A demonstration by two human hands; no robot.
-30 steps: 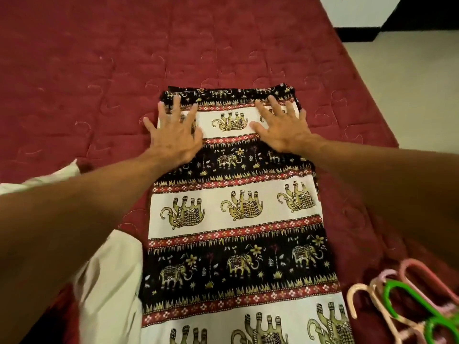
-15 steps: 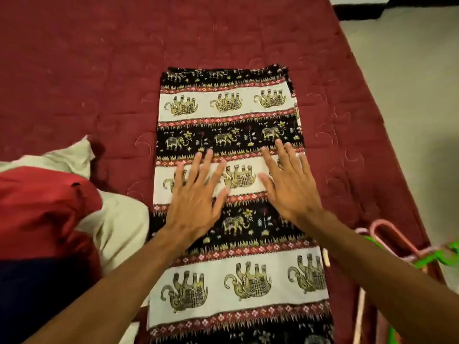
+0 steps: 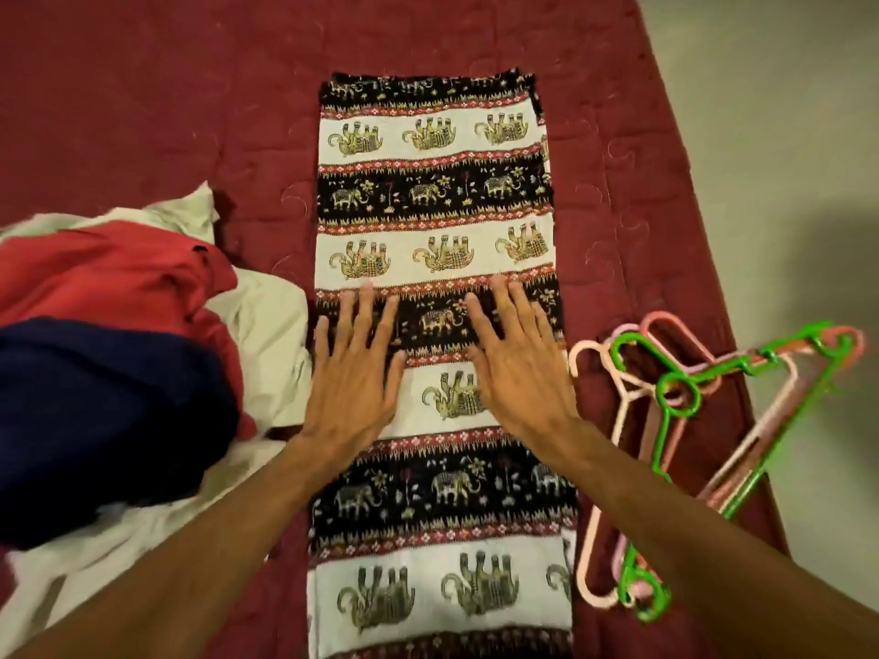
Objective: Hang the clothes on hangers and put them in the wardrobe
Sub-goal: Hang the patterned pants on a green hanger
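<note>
A: Location of elephant-print cloth [image 3: 437,202]?

B: Centre of frame, laid lengthwise on maroon bedspread [image 3: 166,88]. Folded into a long strip, running from upper middle down to bottom edge.

A: Hands?

B: Left hand [image 3: 352,387] and right hand [image 3: 518,373] side by side, palms down on the cloth just below centre. Fingers straight, slightly fanned, gripping nothing.

A: Step in hand, by judgement?

B: Smoothing ahead of hanging, most likely. Not yet on any hanger.

A: Method notes?

B: Stroke with flat palms and even pressure, working outward toward the side edges to chase creases. Keep the stacked layers aligned and avoid dragging the top layer off the one beneath. Check upper right corner of the strip, which looks slightly uneven.

A: Hangers?

B: Tangle of pink and green hangers [image 3: 675,397] at right of frame, just beside the cloth, hooks interlocked. Free one fully before lifting, or risk pulling up the whole bunch.

A: Anything else?

B: Heap of red, navy and white clothes [image 3: 119,325] at left of frame, close to the strip's left edge. Wardrobe not in view.
</note>
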